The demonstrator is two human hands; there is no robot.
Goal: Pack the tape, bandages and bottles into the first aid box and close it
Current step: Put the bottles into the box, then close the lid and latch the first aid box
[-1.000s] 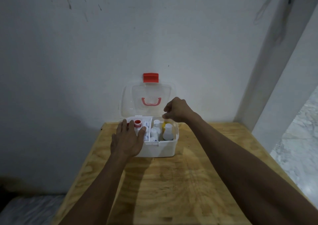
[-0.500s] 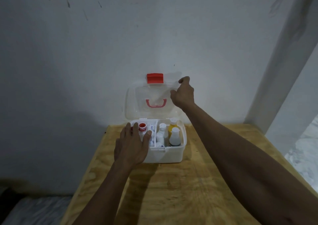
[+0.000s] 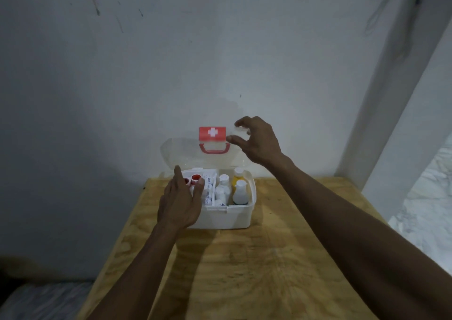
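At frame centre the first aid box (image 3: 227,218) sits on the wooden surface (image 3: 269,258), its clear lid (image 3: 176,153) pinched at the upper right corner by the right hand (image 3: 259,141) fingers, while the left hand (image 3: 179,202) rests loosely spread on the box's left edge.

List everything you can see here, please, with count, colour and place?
first aid box: one, white, on the table's far end by the wall
lid: one, clear, red latch and handle, raised
bottles: about four, white and yellow, box's right compartment
bandages: count unclear, white wrapped, box's middle
red-capped items: two, box's left side
table: one, plywood
left hand: open, over the box's left front
right hand: at the lid's right edge
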